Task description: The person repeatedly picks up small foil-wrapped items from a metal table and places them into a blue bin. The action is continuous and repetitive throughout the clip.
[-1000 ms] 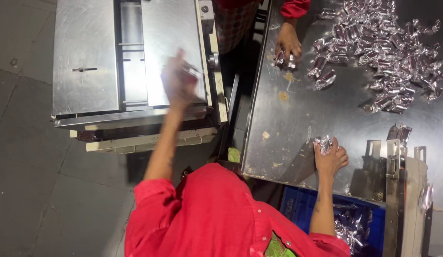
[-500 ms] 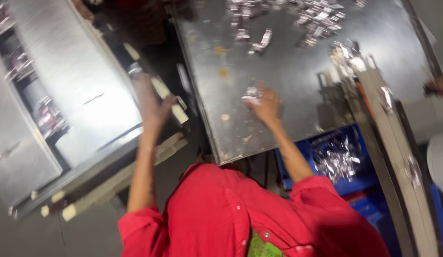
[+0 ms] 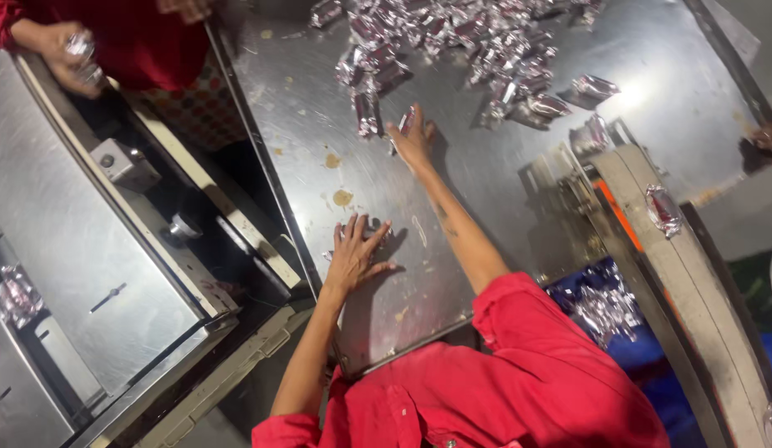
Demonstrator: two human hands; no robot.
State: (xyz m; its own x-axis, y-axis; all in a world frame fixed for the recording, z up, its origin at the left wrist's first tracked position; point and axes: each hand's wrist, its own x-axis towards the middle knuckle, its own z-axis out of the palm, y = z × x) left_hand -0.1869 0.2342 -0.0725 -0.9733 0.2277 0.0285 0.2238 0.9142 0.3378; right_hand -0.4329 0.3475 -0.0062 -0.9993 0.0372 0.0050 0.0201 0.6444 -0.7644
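Just crinkled silver foil packet (image 3: 405,123) in right hand (image 3: 412,141), heap (image 3: 452,41) beyond.

Heap of small silvery foil-wrapped packets (image 3: 452,41) at the far end of the steel counter (image 3: 485,166). One silver packet (image 3: 405,123) in the right hand (image 3: 412,139). Single packet (image 3: 661,209) on the sloped belt at right. More loose in the blue crate (image 3: 618,319) below. Another person's hand (image 3: 67,50), top left, holds one.
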